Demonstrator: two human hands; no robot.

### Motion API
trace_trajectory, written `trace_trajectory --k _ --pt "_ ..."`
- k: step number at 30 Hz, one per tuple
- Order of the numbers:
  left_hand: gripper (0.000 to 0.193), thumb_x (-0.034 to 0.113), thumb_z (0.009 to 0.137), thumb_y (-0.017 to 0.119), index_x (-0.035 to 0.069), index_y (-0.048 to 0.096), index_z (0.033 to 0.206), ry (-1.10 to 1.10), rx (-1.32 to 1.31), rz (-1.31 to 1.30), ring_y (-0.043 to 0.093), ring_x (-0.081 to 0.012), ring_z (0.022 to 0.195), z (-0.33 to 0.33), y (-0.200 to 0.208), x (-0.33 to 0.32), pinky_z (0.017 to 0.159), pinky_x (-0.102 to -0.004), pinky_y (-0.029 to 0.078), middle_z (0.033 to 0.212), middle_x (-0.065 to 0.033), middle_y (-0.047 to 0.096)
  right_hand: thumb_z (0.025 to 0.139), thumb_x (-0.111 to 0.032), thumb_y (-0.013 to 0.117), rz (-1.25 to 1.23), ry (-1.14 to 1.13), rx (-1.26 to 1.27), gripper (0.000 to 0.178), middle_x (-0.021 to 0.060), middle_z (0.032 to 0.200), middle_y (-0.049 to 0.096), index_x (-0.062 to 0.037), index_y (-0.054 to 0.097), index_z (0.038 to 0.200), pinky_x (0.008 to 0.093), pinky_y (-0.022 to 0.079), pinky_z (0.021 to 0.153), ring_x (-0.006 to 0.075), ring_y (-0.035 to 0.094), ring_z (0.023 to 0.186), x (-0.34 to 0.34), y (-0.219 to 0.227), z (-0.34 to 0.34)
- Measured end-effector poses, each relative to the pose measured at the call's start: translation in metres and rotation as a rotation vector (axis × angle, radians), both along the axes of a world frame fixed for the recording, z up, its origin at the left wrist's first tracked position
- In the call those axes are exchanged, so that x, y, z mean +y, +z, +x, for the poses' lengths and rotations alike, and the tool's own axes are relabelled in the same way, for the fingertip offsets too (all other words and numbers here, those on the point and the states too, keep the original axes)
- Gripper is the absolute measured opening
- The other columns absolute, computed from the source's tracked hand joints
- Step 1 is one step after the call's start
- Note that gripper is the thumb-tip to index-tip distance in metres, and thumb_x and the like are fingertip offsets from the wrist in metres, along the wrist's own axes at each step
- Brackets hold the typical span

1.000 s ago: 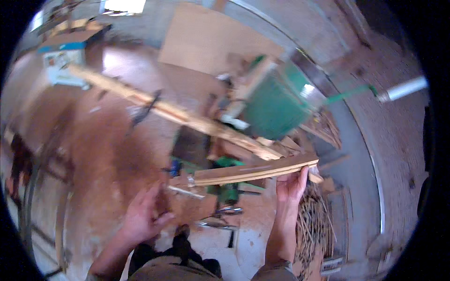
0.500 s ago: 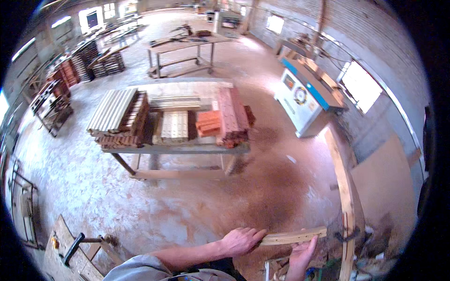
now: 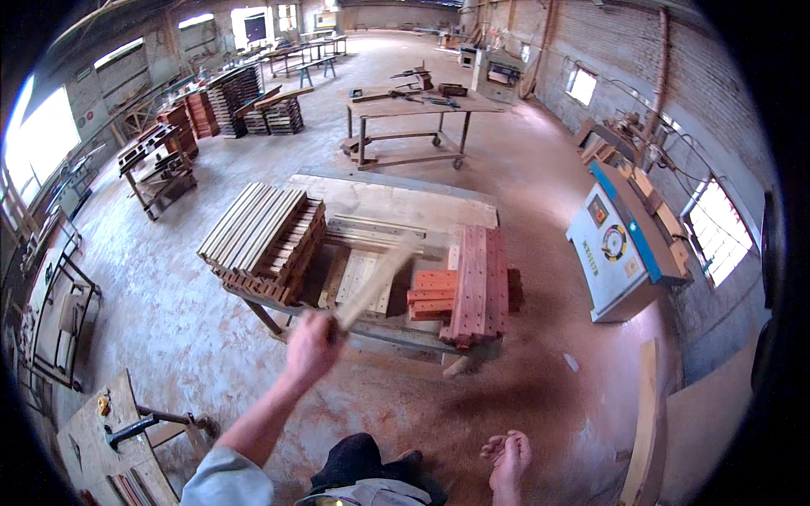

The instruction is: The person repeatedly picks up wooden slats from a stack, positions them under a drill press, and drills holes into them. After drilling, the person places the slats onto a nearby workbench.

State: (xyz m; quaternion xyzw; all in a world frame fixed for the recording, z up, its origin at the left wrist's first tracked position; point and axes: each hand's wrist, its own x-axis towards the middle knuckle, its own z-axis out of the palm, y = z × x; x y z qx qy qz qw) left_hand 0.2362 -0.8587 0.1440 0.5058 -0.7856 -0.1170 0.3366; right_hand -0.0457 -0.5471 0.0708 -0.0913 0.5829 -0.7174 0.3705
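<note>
Your left hand point(image 3: 314, 346) is clamped around the near end of a flat, pale strip of wood point(image 3: 380, 282), which slants away from you and to the right, its outline blurred. In view, the strip crosses in front of the pale wooden blocks dotted with dark holes point(image 3: 353, 277) at the middle of the long, low, wood-topped worktop point(image 3: 396, 201); whether it touches them, you cannot tell from here. Your right hand point(image 3: 509, 458) is well apart from the strip, low over the brown-stained floor point(image 3: 540, 371), palm turned up and fingers loosely curled with nothing between them. To the left on the worktop you have a tall stack of pale, narrow wooden slats point(image 3: 253, 223), laid side by side in layers. To the right lie long reddish boards with rows of dark holes point(image 3: 479, 282), and just beside them, on their left, a small pile of short orange-red wooden pieces point(image 3: 432, 295). Farther right stands a pale cabinet-shaped machine with a blue edge point(image 3: 612, 244), and nearer you a long, pale wooden beam point(image 3: 648, 422) rises at the right. At your lower left, a dark-handled tool point(image 3: 133, 432) rests on a small wooden board surface point(image 3: 101, 451).
</note>
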Motion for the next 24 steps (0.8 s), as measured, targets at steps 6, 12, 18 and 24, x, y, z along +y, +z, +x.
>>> trace_trajectory --k 6,12,18,24 --pt "0.028 0.02 0.076 0.066 0.005 0.059 0.099 0.392 -0.247 -0.027 0.054 -0.034 0.097 0.065 -0.004 -0.157 0.082 -0.0443 0.045 0.096 -0.0156 0.058 0.096 -0.017 0.051 0.141 0.153 0.088 0.02 0.0114 0.09 0.063 -0.0042 0.053 0.111 0.0313 0.054 0.062 0.0195 0.062 0.071 -0.075 0.019 0.001" --pt "0.034 0.017 0.078 0.064 0.005 0.058 0.109 0.468 -0.328 0.055 0.053 -0.0358 0.104 0.078 -0.031 -0.248 0.086 -0.0438 0.044 0.107 -0.0184 0.058 0.096 -0.017 0.05 0.305 0.027 0.025 0.018 0.0109 0.088 0.063 -0.0034 0.053 0.108 0.0311 0.053 0.061 0.0188 0.061 0.071 -0.129 0.011 -0.002" --pt "0.045 0.015 0.077 0.068 0.002 0.055 0.118 0.501 -0.431 -0.154 0.05 -0.037 0.109 0.055 -0.044 -0.271 0.092 -0.0419 0.042 0.116 -0.0209 0.055 0.096 -0.02 0.049 0.427 -0.046 -0.077 0.016 0.0119 0.082 0.062 -0.0056 0.049 0.103 0.0342 0.053 0.054 0.0216 0.061 0.064 -0.151 -0.03 -0.007" --pt "0.049 0.023 0.086 0.066 -0.003 0.051 0.124 0.172 0.777 0.792 0.061 -0.0282 0.093 -0.037 -0.121 -0.317 0.08 -0.0364 0.049 0.112 -0.0152 0.059 0.096 -0.021 0.048 0.586 -0.145 -0.076 0.016 0.0107 0.077 0.061 -0.0053 0.048 0.098 0.0362 0.054 0.051 0.0217 0.061 0.058 -0.154 -0.066 -0.02"
